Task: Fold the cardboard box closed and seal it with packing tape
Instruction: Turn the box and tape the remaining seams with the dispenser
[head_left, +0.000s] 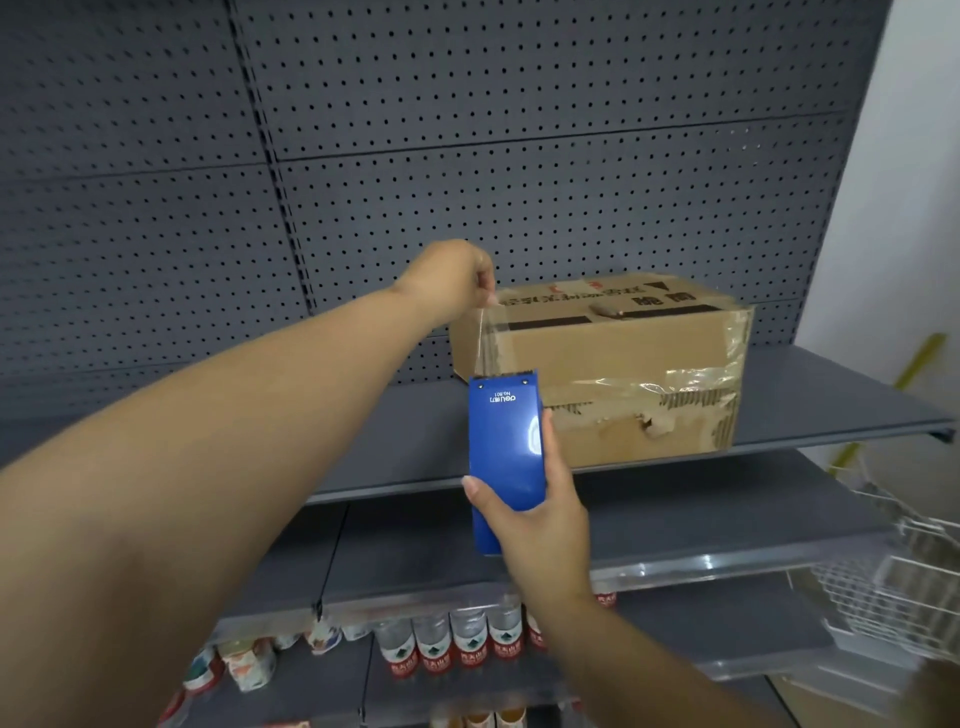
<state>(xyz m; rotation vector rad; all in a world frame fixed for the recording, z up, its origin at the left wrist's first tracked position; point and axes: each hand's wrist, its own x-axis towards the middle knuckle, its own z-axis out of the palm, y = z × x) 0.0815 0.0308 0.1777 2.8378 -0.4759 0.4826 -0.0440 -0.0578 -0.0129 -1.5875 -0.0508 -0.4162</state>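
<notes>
A worn cardboard box with its top flaps folded down sits on a grey shelf. Old clear tape and torn patches mark its front and right side. My right hand grips a blue tape dispenser, held upright in front of the box's left end. My left hand pinches the free end of clear packing tape near the box's top left corner. The tape stretches from the dispenser's top up to my left fingers.
A grey pegboard wall stands behind the shelf. Lower shelves hold water bottles with red labels and small cartons. A white wire basket hangs at the right. A white wall is at the far right.
</notes>
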